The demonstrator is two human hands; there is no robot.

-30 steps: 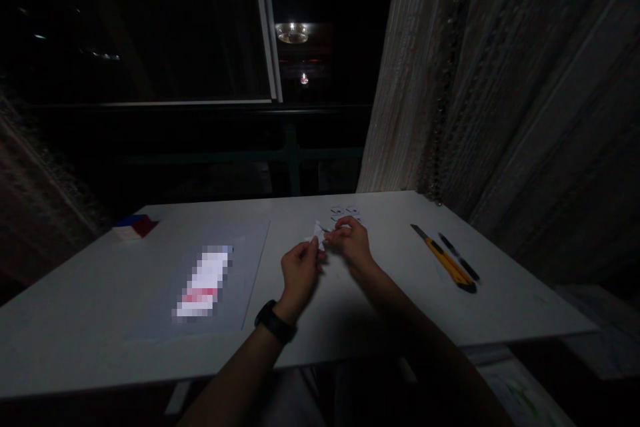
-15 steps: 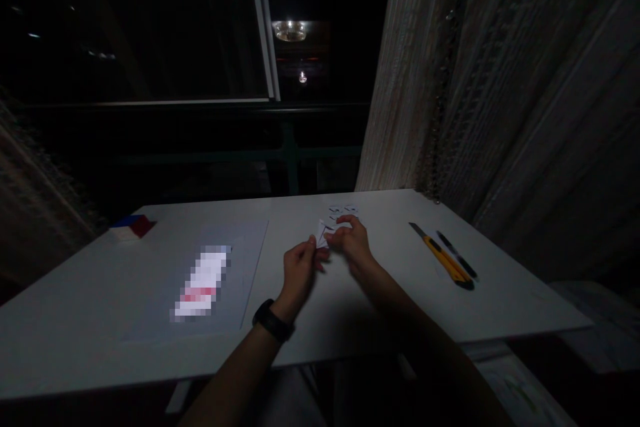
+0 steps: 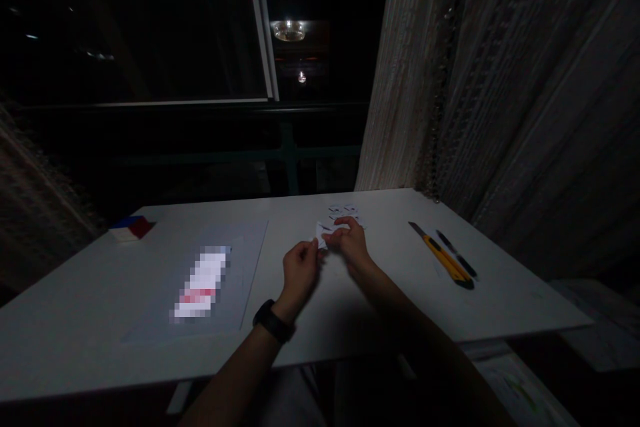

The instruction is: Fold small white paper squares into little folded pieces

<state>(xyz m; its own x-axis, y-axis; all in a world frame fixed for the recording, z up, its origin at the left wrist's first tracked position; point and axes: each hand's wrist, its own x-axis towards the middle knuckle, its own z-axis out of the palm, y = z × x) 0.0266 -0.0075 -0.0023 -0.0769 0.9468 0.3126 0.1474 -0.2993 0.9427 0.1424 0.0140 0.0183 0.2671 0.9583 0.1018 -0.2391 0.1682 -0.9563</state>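
Note:
A small white piece of paper with dark marks is held between both hands above the table. My left hand, with a black band on its wrist, pinches the paper's lower left edge. My right hand grips it from the right with thumb and fingers, hiding part of it. Just beyond the hands, several small marked paper pieces lie on the white table, partly covered by my right hand.
To the right lie a yellow box cutter and a black pen. On the left, a brightly lit, pixelated item rests on large paper sheets. A cube puzzle sits at the far left. Curtains hang behind.
The paper between my hands has turned slightly and shows a different face or angle. My left fingers have curled in closer; both hands stay in about the same place.

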